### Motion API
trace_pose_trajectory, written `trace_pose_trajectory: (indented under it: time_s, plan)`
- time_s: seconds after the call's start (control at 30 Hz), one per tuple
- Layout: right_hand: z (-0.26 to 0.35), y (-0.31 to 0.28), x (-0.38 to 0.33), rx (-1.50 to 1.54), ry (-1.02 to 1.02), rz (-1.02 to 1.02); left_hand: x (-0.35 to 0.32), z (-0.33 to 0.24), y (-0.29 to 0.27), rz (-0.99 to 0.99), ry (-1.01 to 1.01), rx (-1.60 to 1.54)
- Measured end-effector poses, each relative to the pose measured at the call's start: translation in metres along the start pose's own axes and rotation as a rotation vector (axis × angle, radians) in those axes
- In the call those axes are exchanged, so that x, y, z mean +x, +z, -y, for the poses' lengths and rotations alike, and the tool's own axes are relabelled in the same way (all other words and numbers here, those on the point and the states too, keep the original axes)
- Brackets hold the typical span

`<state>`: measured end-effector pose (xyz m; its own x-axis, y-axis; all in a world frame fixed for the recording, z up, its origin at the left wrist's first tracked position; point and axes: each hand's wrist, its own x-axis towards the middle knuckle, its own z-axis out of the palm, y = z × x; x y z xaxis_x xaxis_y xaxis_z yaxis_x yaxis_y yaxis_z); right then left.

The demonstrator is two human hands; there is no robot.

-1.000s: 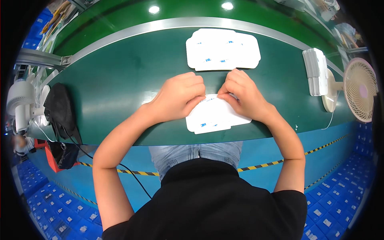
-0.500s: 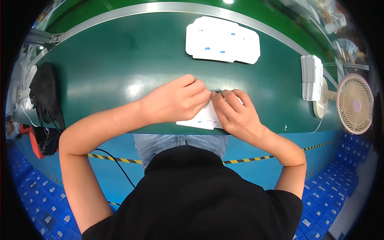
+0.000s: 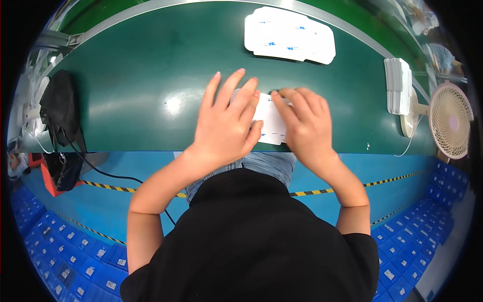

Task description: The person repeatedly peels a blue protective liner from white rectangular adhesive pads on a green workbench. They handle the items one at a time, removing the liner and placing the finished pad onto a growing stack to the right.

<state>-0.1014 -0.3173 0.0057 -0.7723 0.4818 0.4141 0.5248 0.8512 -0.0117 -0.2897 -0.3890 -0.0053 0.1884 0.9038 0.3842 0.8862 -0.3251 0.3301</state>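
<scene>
A white rounded-corner card [image 3: 271, 123] with small blue marks lies on the green table near its front edge, between my hands. More than one card may be layered there; my hands cover its sides. My left hand [image 3: 224, 121] is open, fingers spread over the card's left part, thumb resting toward its middle. At the card's upper right, my right hand [image 3: 308, 123] has its fingers bent, thumb and fingertips close together near the far edge. What they pinch is hidden, though a small dark spot shows by the fingertips.
Beyond my hands lies a spread of overlapping white cards [image 3: 289, 35]. A stack of white cards [image 3: 397, 85] stands at the right, beside a fan [image 3: 451, 121]. On the left are a black mesh-like item [image 3: 61, 108] and a cable. Blue bins [image 3: 90, 251] cover the floor behind.
My left hand has opened from a closed grip and spread over the card. My right hand stays bent at the card's far edge. The view has shifted slightly.
</scene>
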Motion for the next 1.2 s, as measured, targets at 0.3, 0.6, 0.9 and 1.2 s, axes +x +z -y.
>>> trace_pose_trajectory:
  time_s: [0.3, 0.6, 0.9, 1.2]
  plan:
    - [0.026, 0.019, 0.009, -0.021, 0.047, -0.118, -0.008, -0.008, 0.01, -0.043, -0.024, 0.157]
    - [0.034, 0.022, 0.001, -0.103, 0.111, -0.073, -0.018, -0.019, 0.02, -0.077, -0.035, 0.223]
    - [0.042, 0.023, -0.01, -0.027, 0.248, -0.102, -0.01, -0.031, 0.017, -0.043, -0.106, 0.168]
    - [0.048, 0.022, -0.016, 0.044, 0.316, -0.079, -0.009, -0.026, 0.018, -0.03, -0.065, 0.142]
